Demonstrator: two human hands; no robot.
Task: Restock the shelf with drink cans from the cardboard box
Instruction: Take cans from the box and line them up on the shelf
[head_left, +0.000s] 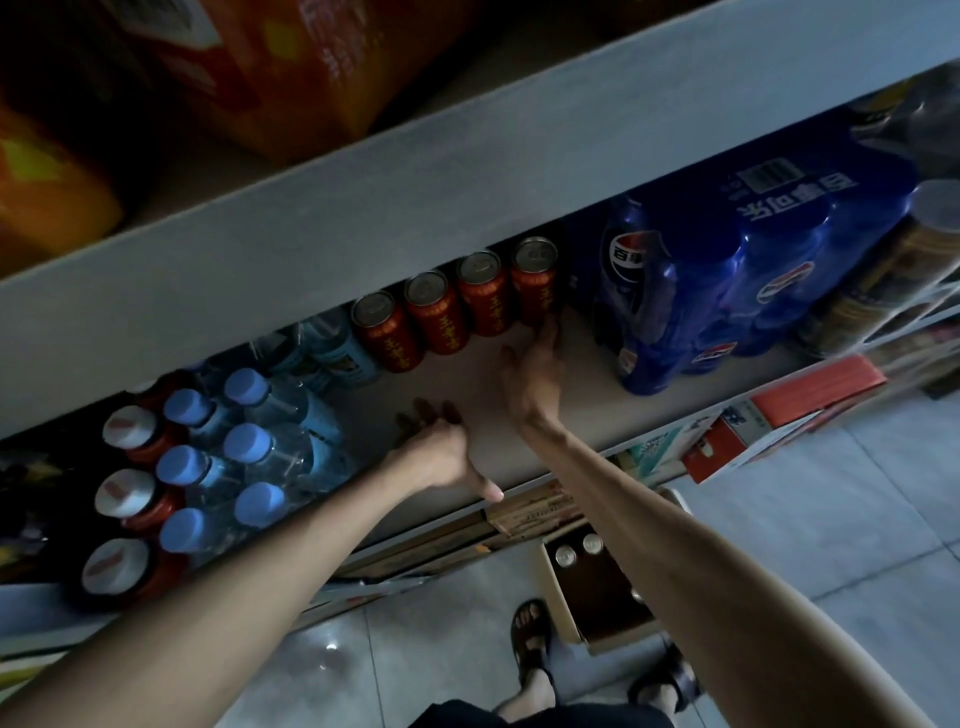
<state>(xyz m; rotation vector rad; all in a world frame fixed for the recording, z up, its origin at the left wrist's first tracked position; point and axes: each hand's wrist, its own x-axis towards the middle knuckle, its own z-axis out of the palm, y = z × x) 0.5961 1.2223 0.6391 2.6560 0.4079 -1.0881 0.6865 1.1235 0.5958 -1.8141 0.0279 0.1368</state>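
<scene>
**Four cans on the shelf: end can being seated**

1. Right hand: the fingers are straight and spread from the thumb, and nothing is clamped. The fingertips touch the lower wall of the end can, which stands upright directly ahead of the hand.
2. Left hand: the fingers are loosely curled and hold nothing. The hand rests on the shelf, thumb over the front edge, beside the right hand and nearer the body.
3. The row of red cans runs from the right fingertips away to that hand's left, side by side and upright, tops just under the upper shelf board.
4. Just to the right of the right hand stands a blue bottle pack, close beside the end can. Beyond the left hand on its left stand water bottles.
5. Below the right forearm, on the floor, lies the open cardboard box. A few can tops show at its far end, and the remainder of its interior is too dark to read.

**Step in hand (judgement):** the end can is being nudged into line, so the back row looks complete.

**Next move (judgement):** draw both hands clear, reach down to the box, grip fresh cans, and start a second row on the bare shelf between the hands and the row. Keep the cans low under the upper board.
</scene>
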